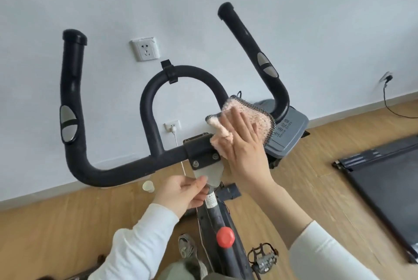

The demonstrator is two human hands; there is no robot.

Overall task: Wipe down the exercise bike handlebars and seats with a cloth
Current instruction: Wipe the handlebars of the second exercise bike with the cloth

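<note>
Wall socket (pixel 144 48), grey bin (pixel 291 134), paper cup (pixel 148 187), treadmill (pixel 384 180)

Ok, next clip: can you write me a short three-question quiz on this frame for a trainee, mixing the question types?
1. True or false: the right hand presses the pink cloth against the handlebar with straight fingers.
2. What does the left hand hold? A) a pedal B) the grey stem plate C) the pink cloth
3. Short answer: what colour is the knob below both hands?

Key: 1 true; 2 B; 3 red.
</note>
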